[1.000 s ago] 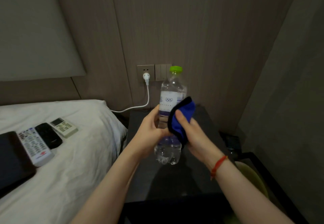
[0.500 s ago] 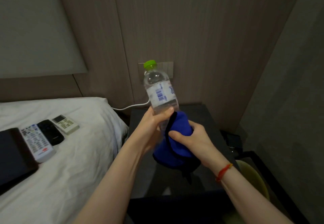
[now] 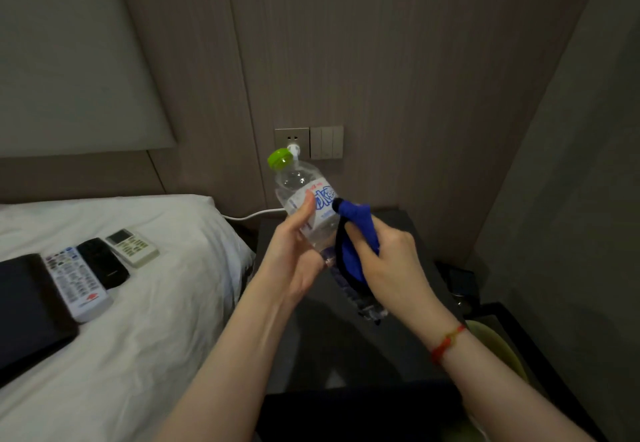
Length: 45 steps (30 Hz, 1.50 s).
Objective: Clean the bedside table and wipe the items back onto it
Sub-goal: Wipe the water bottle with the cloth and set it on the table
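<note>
bottle (image 3: 313, 209) | left hand (image 3: 294, 254) fingers around (tilted) | right hand (image 3: 388, 265) cloth (image 3: 356, 233) against it

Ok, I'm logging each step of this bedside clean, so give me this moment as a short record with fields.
left hand: holds the water bottle tilted, green cap up
right hand: presses the blue cloth against the bottle's side
bedside table: dark top; bottle held above it
on the bed: three remotes and a black flat item
wall: socket with white plug, switches
</note>
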Available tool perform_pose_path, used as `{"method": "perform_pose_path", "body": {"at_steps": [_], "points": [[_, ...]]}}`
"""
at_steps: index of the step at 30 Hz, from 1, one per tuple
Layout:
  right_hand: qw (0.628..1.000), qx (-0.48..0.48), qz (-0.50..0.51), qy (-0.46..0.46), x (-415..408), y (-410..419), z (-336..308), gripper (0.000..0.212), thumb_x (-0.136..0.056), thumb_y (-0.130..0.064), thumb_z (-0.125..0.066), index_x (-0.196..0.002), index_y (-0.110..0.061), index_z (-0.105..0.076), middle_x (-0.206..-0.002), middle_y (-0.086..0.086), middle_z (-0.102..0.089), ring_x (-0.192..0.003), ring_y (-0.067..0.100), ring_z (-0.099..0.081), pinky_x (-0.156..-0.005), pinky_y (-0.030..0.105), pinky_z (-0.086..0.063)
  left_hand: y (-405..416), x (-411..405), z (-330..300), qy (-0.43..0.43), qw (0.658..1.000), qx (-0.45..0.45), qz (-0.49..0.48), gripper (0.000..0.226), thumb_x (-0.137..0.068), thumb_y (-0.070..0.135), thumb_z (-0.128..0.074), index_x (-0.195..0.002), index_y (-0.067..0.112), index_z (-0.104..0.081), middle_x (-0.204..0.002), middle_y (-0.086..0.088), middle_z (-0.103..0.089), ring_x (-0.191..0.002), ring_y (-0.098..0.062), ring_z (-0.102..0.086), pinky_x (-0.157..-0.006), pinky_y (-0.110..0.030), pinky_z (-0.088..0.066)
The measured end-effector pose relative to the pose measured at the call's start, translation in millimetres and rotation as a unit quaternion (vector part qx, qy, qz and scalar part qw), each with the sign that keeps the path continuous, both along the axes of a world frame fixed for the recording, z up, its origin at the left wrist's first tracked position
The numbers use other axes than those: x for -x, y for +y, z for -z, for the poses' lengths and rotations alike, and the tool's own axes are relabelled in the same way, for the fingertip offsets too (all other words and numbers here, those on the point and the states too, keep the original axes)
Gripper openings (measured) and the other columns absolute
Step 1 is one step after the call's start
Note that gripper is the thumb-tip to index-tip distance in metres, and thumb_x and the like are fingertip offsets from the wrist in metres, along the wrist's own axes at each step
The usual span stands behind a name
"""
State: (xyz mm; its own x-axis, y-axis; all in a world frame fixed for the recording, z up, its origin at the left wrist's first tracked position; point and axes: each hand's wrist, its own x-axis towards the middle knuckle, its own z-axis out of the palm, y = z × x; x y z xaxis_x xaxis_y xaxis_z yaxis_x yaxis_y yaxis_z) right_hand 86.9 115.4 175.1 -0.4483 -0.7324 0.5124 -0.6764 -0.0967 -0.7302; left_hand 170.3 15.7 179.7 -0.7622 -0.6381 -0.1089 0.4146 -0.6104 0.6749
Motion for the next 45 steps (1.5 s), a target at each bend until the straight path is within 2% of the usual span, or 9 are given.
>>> {"method": "perform_pose_path", "body": {"at_steps": [4, 8, 11, 15, 18, 21, 26, 36, 45], "points": [[0.998, 0.002, -0.053, -0.045, 1.7, -20.4, -21.0, 0.024, -0.096, -0.015, -0.045, -0.080, -0.032, -0.051, -0.066, -0.015, -0.051, -0.057, -0.013, -0.052, -0.056, 0.003, -0.036, 8.6, 0.2, 4.2, 0.029, 0.999, -0.007, 0.038, 0.045, -0.081, 0.026, -0.055, -0.123, 0.011, -0.058, -0.115, -0.013, -0.066, -0.108, -0.028, -0.063, -0.085, -0.042, -0.054], [0.985, -0.028, -0.147, -0.083, 12.2, -41.5, -35.0, 0.040, -0.097, -0.020, -0.042, -0.136, -0.023, -0.040, -0.132, -0.011, -0.050, -0.120, -0.001, -0.046, -0.101, 0.015, -0.034, 10.7, -2.9, 7.1, 0.052, 0.995, -0.018, 0.080, 0.042, -0.078, 0.020, -0.053, -0.118, 0.011, -0.060, -0.105, -0.014, -0.070, -0.094, -0.028, -0.069, -0.083, -0.044, -0.054], [0.978, -0.046, -0.168, -0.117, 21.3, -51.9, -44.1, 0.020, -0.098, -0.024, -0.038, -0.111, -0.026, -0.053, -0.101, -0.004, -0.062, -0.091, 0.003, -0.060, -0.083, 0.020, -0.044, 11.3, -2.9, 3.7, 0.033, 0.996, 0.014, 0.081, 0.055, -0.075, 0.019, -0.054, -0.129, 0.006, -0.051, -0.104, -0.014, -0.067, -0.092, -0.027, -0.067, -0.081, -0.043, -0.055], [0.964, -0.090, -0.110, -0.225, 19.8, -53.3, -30.9, 0.046, -0.098, -0.038, -0.032, -0.090, -0.001, -0.059, -0.079, 0.018, -0.056, -0.074, 0.024, -0.053, -0.072, 0.033, -0.042, 7.4, -1.9, -0.3, 0.011, 0.997, 0.072, 0.033, 0.052, -0.076, 0.021, -0.056, -0.127, 0.010, -0.053, -0.096, -0.008, -0.069, -0.082, -0.021, -0.070, -0.073, -0.041, -0.058], [0.983, -0.149, -0.085, -0.065, 7.4, -31.0, -11.0, 0.041, -0.097, -0.036, -0.038, -0.127, -0.010, -0.049, -0.124, 0.009, -0.056, -0.104, 0.013, -0.051, -0.094, 0.032, -0.041, -3.3, -2.7, 2.7, 0.025, 0.999, 0.032, -0.003, 0.031, -0.088, 0.022, -0.050, -0.113, 0.007, -0.060, -0.085, -0.007, -0.075, -0.075, -0.017, -0.073, -0.067, -0.032, -0.060], [0.972, -0.179, -0.122, 0.092, 3.9, -6.6, -0.6, 0.064, -0.095, -0.029, -0.044, -0.148, -0.027, -0.009, -0.156, -0.011, -0.013, -0.130, 0.000, -0.024, -0.109, 0.023, -0.020, -9.9, -6.7, 6.0, 0.017, 0.999, 0.017, -0.030, 0.029, -0.094, 0.024, -0.045, -0.109, 0.006, -0.061, -0.084, -0.007, -0.074, -0.074, -0.016, -0.073, -0.067, -0.028, -0.060], [0.973, -0.106, -0.079, -0.189, 7.4, 7.5, 21.3, 0.027, -0.089, -0.038, -0.054, -0.114, -0.027, -0.056, -0.109, -0.007, -0.065, -0.097, 0.002, -0.061, -0.083, 0.015, -0.045, -7.2, -13.0, 1.9, 0.033, 0.998, 0.009, -0.058, 0.026, -0.088, 0.022, -0.049, -0.105, 0.005, -0.060, -0.093, -0.011, -0.070, -0.085, -0.022, -0.068, -0.076, -0.037, -0.057], [0.779, -0.197, -0.163, -0.573, 16.4, 22.0, 3.1, 0.031, -0.058, -0.025, -0.072, -0.081, -0.004, -0.068, -0.071, 0.011, -0.073, -0.060, 0.018, -0.070, -0.055, 0.024, -0.057, -5.7, -14.6, -2.2, 0.066, 0.996, 0.017, -0.053, 0.029, -0.090, 0.027, -0.047, -0.104, 0.005, -0.061, -0.088, -0.010, -0.073, -0.082, -0.021, -0.070, -0.081, -0.038, -0.055], [0.963, -0.138, 0.086, -0.214, -6.1, 27.6, 16.8, 0.085, -0.061, -0.023, -0.084, -0.134, -0.020, -0.040, -0.116, -0.012, -0.046, -0.105, 0.003, -0.043, -0.089, 0.017, -0.039, 4.9, 1.4, 16.2, -0.021, 0.995, -0.074, -0.067, 0.078, -0.071, 0.027, -0.070, -0.138, 0.003, -0.038, -0.116, -0.020, -0.058, -0.110, -0.034, -0.059, -0.086, -0.046, -0.054]]}}
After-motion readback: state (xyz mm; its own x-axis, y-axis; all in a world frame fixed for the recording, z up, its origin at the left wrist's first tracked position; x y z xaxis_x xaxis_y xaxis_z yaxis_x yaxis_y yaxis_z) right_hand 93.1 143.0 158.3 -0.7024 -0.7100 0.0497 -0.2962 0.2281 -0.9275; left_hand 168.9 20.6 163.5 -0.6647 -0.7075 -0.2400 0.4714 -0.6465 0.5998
